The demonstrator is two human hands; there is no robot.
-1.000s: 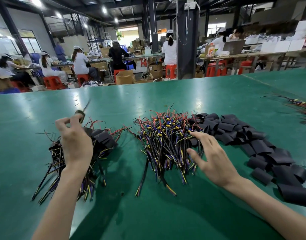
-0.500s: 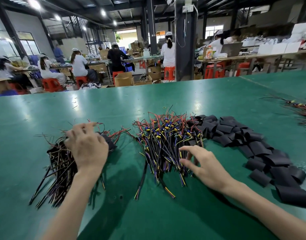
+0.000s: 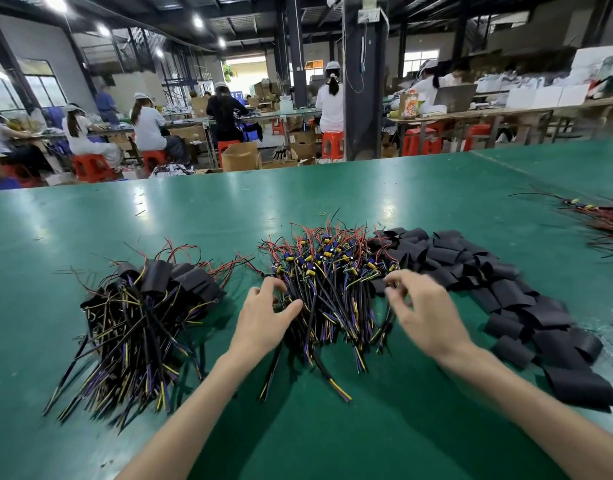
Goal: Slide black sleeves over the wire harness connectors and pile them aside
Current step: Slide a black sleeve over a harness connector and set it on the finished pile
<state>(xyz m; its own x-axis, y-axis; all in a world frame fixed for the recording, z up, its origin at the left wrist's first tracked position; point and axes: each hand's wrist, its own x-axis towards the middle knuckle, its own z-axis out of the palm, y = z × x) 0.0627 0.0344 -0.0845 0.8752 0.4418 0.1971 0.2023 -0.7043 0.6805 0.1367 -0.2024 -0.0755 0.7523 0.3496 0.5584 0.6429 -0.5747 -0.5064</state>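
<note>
Sleeved harnesses (image 3: pixel 142 306) are piled at the left of the desk (image 3: pixel 332 195). Left hand (image 3: pixel 263 320) is at the edge of the unsleeved harness pile (image 3: pixel 332 271), grip apart, holding nothing. Right hand (image 3: pixel 426 313) is curled over the pile's right edge; cannot tell if its grip pinches a wire. Black sleeves (image 3: pixel 505 292) lie to the right. Step looks like picking the next harness: single one out, then fetch a sleeve.

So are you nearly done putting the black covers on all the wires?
Not yet. Done: the sleeved pile on the left. In hand: the left hand and right hand reach into the middle pile of bare harnesses; whether either grips one is unclear. Left: that whole middle pile, plus many loose black sleeves on the right.
</note>
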